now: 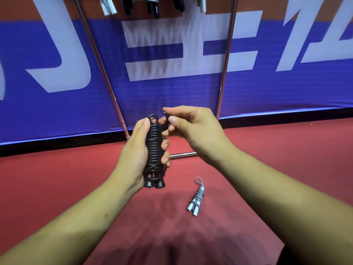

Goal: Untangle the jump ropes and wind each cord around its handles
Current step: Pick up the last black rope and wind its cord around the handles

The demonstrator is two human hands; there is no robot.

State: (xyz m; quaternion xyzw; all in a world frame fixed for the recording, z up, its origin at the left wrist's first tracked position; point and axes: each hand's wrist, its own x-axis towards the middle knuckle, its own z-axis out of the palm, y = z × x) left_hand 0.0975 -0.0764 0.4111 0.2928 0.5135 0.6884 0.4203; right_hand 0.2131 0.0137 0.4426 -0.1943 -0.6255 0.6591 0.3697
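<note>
A black jump rope (154, 150) stands upright in front of me, its cord wound in tight coils around both handles, whose flared ends point down. My left hand (133, 150) grips this bundle around the middle. At the top of the bundle my right hand (189, 129) pinches the loose black cord end between thumb and fingers. A grey jump rope (196, 197) with white handles lies on the red floor below my right wrist, its cord wrapped around the handles and a small loop sticking out at the top.
A metal rack (223, 73) with slanted chrome legs stands ahead, several black and white rope handles (152, 4) hanging from its top. Behind it runs a blue and white banner (57, 73). Red floor (286, 150) spreads all around.
</note>
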